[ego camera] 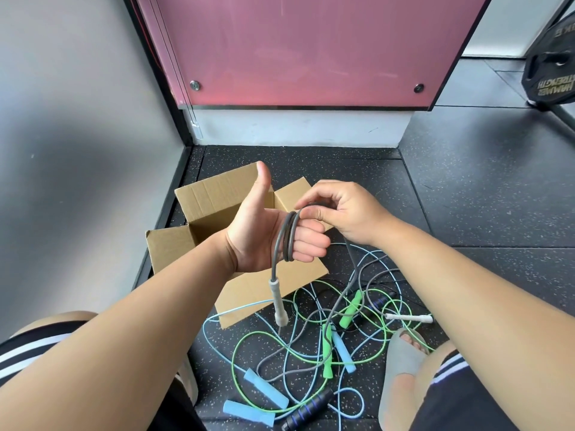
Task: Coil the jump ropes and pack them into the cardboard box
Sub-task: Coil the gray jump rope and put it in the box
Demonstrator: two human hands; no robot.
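Where cords cross below hands, tangle [326, 349] of green, pale blue, grey ropes hard to trace; black handle [308, 410] runs to bottom frame edge. Left hand [264, 234]: thumb up, fingers curled, grey rope [287, 237] looped round them; grey handle [278, 301] dangles under it. Right hand [345, 209] beside left fingertips, pinching rope's top loop. Cardboard box [217, 194] beyond left hand, flaps open, inside mostly hidden by wrist.

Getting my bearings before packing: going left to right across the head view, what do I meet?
Left hand with grey jump rope wound round its fingers → right hand pinching that rope → white handle → weight plate.
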